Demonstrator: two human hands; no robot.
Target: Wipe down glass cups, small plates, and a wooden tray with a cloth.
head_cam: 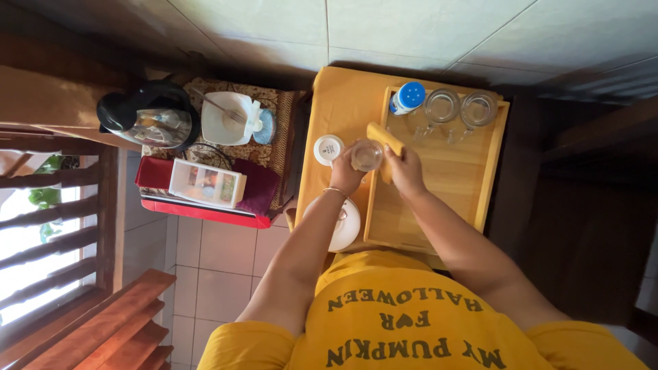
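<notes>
- Glass cup (367, 155) sits in my left hand (346, 175), gripped tight, over the wooden tray's (445, 181) left edge.
- Yellow cloth (385, 140) is held in my right hand (406, 171), touching the cup.
- Two more glasses (460, 107) stand on the tray.

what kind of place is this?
Likely a home drinks corner. The left hand holds a glass, the right hand a yellow cloth, over a wooden tray of glass mugs; an electric kettle stands nearby on a tiled floor.
</notes>
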